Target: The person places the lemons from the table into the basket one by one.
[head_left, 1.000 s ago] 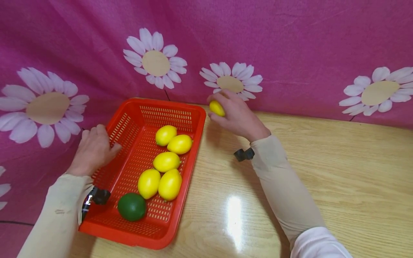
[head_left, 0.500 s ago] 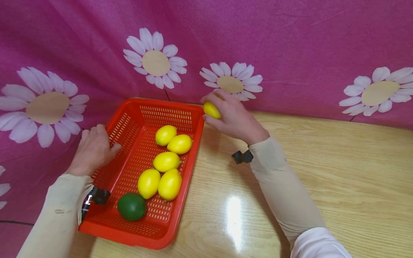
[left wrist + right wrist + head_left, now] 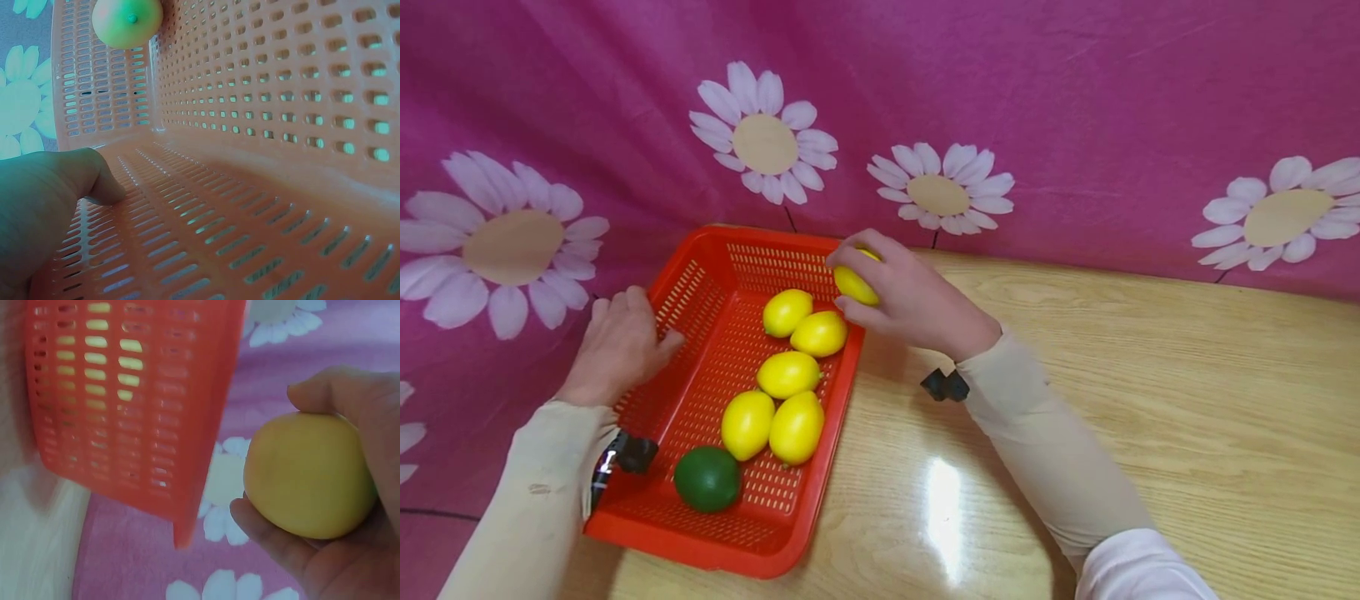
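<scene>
The right hand [image 3: 917, 304] holds a yellow lemon [image 3: 855, 285]; its grip is curled round the fruit, with the thumb on top and the fingers [image 3: 275, 540] underneath, as the right wrist view shows. The held lemon is above the right rim of the red basket [image 3: 696, 546], at the far end, and is not touching the fruit inside.

The left hand [image 3: 617, 346] rests on the left wall of the basket. Its fingers lie along the outside and over the rim, fairly straight, and the thumb [image 3: 94, 181] presses against the inner face of the perforated wall. The grip is spread, not closed round anything.

Inside the basket lie five lemons [image 3: 787, 374]. Two are side by side at the far end, touching; one lies in the middle; two lie side by side nearer the person, also touching. A green lime [image 3: 707, 478] lies at the near left corner, just beside the nearest lemon.

The basket stands at the left end of the wooden counter [image 3: 1150, 400]. A pink cloth with white daisies [image 3: 1075, 100] hangs behind the counter and falls beside the basket on the left.
</scene>
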`<state>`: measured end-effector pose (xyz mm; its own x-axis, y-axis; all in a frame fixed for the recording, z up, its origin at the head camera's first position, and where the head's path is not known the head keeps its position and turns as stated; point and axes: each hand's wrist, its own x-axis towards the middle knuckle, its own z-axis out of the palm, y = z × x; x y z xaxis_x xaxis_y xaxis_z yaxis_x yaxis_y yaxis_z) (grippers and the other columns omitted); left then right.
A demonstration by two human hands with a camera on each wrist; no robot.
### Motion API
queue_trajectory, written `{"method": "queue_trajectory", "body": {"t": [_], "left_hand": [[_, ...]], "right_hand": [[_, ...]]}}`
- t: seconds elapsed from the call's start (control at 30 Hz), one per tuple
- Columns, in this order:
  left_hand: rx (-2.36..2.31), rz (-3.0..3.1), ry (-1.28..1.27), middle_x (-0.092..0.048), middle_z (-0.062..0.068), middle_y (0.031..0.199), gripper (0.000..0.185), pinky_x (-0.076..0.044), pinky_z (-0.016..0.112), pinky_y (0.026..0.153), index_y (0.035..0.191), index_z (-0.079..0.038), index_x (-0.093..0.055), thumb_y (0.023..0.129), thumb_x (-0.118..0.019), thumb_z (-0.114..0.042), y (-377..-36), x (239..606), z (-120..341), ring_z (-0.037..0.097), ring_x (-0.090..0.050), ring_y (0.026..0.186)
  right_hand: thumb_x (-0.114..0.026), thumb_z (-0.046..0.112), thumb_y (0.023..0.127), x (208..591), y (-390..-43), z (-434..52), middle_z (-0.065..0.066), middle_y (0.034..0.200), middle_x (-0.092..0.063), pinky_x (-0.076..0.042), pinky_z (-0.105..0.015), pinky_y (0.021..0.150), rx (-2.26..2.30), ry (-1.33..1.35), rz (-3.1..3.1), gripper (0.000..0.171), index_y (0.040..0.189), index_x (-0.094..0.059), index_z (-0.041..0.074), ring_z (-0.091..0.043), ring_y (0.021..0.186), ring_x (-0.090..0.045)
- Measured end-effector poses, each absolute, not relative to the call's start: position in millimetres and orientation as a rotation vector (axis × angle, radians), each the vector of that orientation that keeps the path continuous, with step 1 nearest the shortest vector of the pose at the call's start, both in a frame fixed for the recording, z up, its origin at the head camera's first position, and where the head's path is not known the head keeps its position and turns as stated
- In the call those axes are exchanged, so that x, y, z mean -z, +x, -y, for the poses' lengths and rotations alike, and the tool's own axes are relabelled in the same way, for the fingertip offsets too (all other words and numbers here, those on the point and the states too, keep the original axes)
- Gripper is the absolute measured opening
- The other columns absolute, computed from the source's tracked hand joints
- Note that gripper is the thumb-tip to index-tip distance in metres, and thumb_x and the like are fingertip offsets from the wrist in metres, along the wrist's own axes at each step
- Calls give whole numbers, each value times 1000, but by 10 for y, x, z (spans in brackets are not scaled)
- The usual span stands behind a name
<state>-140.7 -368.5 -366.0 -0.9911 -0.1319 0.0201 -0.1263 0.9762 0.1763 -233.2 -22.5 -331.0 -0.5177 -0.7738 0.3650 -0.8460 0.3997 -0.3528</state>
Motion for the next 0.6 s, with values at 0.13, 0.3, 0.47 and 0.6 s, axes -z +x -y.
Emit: {"method": "queue_trajectory", "body": {"t": [0.13, 0.3, 0.47, 0.6], "left_hand": [[299, 3102, 220, -49, 30, 94, 48, -35, 52, 83, 112, 13, -40, 90, -71, -17, -1401, 3664, 3696, 42, -44, 90], [299, 3090, 207, -50, 30, 93, 47, -35, 52, 84, 111, 13, -41, 90, -71, -17, -1404, 3671, 3700, 43, -45, 89], [294, 3083, 206, -49, 29, 92, 47, -35, 51, 82, 111, 13, -41, 91, -71, -17, -1405, 3672, 3695, 42, -44, 88], [296, 3089, 212, -48, 29, 92, 47, -34, 49, 81, 111, 13, -40, 92, -70, -18, -1404, 3665, 3698, 42, -43, 88]], "right_hand": [[-69, 24, 98, 3338, -2295, 292, -8, 134, -59, -53, -34, 106, -744, 1512, 2511, 38, 132, -62, 9, -22, 119, -60], [-68, 25, 98, 3376, -2253, 372, -9, 137, -59, -54, -36, 105, -725, 1558, 2528, 39, 134, -61, 10, -22, 122, -59], [-67, 30, 99, 3423, -2207, 469, -10, 140, -57, -52, -38, 109, -668, 1636, 2552, 44, 138, -60, 10, -24, 128, -56], [-66, 33, 100, 3480, -2186, 547, -10, 140, -57, -50, -35, 110, -645, 1681, 2551, 45, 139, -60, 11, -22, 128, -55]]}}
